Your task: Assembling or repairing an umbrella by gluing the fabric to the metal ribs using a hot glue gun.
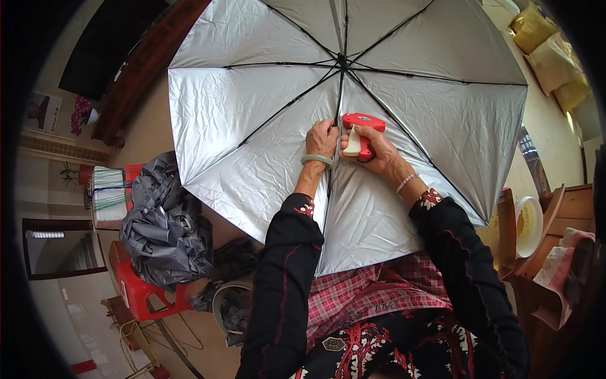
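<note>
A large open umbrella spreads in front of me, its silver inner side and thin black ribs facing me. The ribs meet at a dark hub near the upper middle. My left hand, with a pale bangle at the wrist, pinches the silver cloth along a rib below the hub. Close beside it, my right hand is wrapped round a red and white tagging gun. The gun's front end points left, toward the rib and my left fingers. Its tip is too small to make out.
To the left, crumpled dark grey cloth lies heaped by a red plastic stool. A bin with dark cloth stands below. At right are a white tub and wooden furniture; yellowish sacks sit farther back.
</note>
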Motion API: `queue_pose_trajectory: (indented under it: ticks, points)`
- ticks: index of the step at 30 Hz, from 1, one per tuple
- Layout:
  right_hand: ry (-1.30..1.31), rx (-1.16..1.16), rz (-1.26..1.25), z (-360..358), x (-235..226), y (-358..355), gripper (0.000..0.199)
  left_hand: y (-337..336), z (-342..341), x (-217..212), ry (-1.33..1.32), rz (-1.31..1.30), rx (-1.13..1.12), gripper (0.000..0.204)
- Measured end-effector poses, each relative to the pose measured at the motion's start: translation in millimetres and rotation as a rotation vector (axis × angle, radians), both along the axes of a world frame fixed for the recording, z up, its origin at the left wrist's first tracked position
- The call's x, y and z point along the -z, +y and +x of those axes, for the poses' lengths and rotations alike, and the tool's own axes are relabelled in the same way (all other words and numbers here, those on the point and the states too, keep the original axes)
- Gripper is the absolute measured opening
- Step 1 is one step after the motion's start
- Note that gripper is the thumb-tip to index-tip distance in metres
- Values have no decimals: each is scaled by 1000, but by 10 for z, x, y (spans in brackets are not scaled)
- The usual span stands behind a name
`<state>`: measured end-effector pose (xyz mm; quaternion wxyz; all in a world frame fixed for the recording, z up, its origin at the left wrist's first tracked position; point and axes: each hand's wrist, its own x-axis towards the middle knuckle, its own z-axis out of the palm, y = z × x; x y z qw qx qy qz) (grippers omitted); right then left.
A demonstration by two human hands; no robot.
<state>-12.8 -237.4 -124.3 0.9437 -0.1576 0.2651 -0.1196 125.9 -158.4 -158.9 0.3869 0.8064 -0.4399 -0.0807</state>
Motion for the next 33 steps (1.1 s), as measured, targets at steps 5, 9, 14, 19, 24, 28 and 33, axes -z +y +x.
queue_pose_trajectory:
  ticks: [5,9,14,19,24,28,33]
  points:
    - [-20,-56,-37,51,87,-21,27,10,-15,12,20,-12,3,26]
    - [48,-141,-67,66,-4,-99,25,0,-25,-2,10,-64,48,23]
    - [151,-172,-189,129,136,-139,19,8,-31,14,-22,-29,31,23]
    - [81,-218,-254,91,203,-225,16,-14,-65,32,-42,-62,3,24]
    - [121,-233,-239,-23,-37,-243,18,-3,-85,30,-69,-53,-21,23]
    - [173,-156,-322,-200,-253,-365,23,1,11,1,-144,-57,61,20]
    - [210,-22,-431,-300,-155,-522,28,22,455,-251,-451,197,27,17]
